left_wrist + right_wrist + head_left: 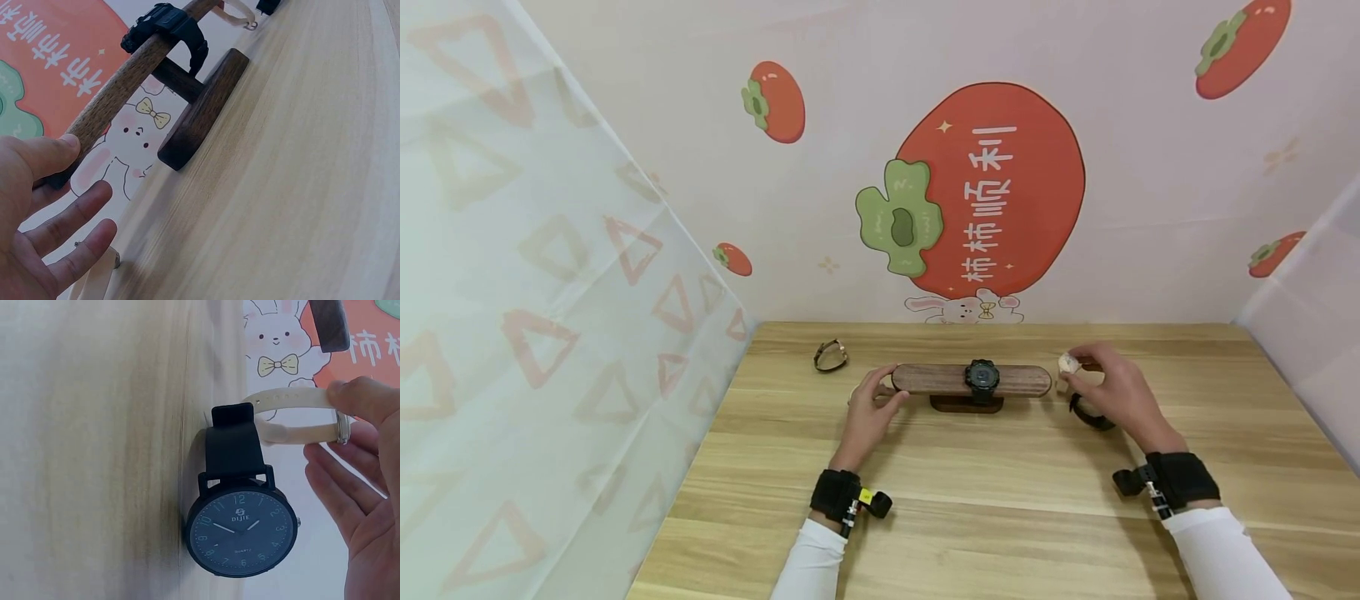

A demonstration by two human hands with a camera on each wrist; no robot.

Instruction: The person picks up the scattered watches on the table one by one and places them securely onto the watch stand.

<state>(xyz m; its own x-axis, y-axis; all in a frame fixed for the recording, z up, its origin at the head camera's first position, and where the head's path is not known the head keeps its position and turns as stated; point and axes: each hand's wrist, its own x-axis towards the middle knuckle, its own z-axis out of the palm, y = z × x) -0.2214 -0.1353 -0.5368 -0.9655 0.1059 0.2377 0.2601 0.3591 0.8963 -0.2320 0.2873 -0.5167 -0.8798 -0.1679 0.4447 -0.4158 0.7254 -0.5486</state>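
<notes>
A dark wooden watch stand (928, 380) has a long rounded bar on a short post and base. My left hand (867, 417) pinches the bar's left end between thumb and forefinger, its other fingers spread apart. Near the bar's middle, slightly right, a chunky black watch (982, 379) is strapped around it. Beyond the bar's right end, my right hand (1120, 396) holds a watch with a cream strap (294, 397) between thumb and fingers. Its strap forms a loop, and its dial is turned away in the right wrist view. Close below that hand lies a round-faced black watch (242, 531).
A dark-strapped watch (831, 356) lies at the table's back left. Beside the left hand, a pale strap (95, 275) is partly hidden by the fingers. The wood-grain table (970, 508) meets a printed backdrop (820, 250) at its rear edge.
</notes>
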